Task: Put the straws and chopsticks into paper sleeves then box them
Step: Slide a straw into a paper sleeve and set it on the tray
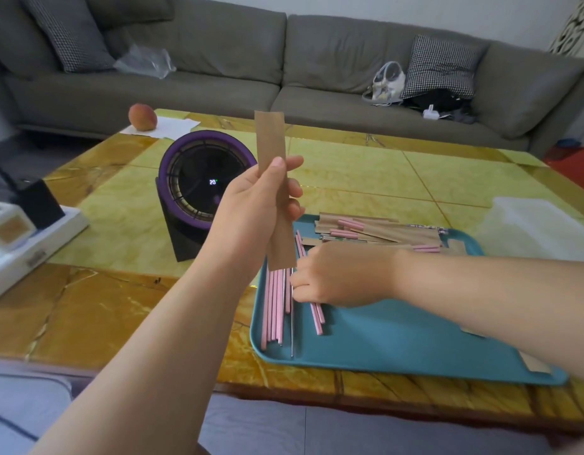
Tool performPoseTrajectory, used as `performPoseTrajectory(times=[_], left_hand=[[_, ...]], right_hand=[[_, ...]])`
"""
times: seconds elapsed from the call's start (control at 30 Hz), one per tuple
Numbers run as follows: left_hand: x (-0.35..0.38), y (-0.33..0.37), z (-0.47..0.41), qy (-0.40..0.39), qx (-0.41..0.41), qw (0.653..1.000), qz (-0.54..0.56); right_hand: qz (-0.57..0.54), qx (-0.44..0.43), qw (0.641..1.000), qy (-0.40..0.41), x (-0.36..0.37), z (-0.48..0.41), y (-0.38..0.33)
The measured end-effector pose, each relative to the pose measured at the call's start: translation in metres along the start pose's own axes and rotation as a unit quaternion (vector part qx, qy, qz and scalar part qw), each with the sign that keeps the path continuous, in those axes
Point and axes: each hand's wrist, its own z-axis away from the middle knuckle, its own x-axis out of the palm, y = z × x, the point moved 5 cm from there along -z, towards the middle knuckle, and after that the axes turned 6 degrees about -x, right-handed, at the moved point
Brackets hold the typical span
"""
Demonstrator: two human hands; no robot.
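Pinching a paper sleeve (273, 192) upright in the left hand (251, 208), above the tray's (399, 343) left end. Pinching a metal stick (292, 323) in the right hand (336, 274), among pink straws (271, 310) lying at that end, with filled sleeves (382, 232) stacked along the tray's far side.

text: fan (198, 178) display | reads: 2, then an unclear digit

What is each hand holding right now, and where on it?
The left hand grips a brown paper sleeve around its middle, upright. The right hand rests on the loose straws in the tray; whether it has pinched one cannot be told.
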Motion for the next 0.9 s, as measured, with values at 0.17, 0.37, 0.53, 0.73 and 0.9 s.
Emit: performPoseTrajectory(times=[0.17,0.37,0.53,0.73,0.9], left_hand=[[-0.002,0.002,0.0,0.003,0.002,1.0,0.003],[-0.011,0.006,0.0,0.014,0.013,1.0,0.008],[-0.011,0.005,0.001,0.019,0.014,1.0,0.003],[-0.007,-0.002,0.0,0.024,-0.007,0.999,-0.027],[0.007,-0.023,0.0,-0.018,-0.064,0.996,-0.067]], right_hand=[[-0.03,-0.022,0.999,-0.03,-0.001,-0.005,-0.006],[-0.05,0.004,0.998,0.035,-0.021,-0.001,-0.007],[-0.114,0.213,0.94,0.24,-0.055,0.027,0.023],[-0.241,0.452,0.745,0.428,-0.086,0.075,0.052],[-0.329,0.498,0.716,0.362,-0.072,0.09,0.04]])
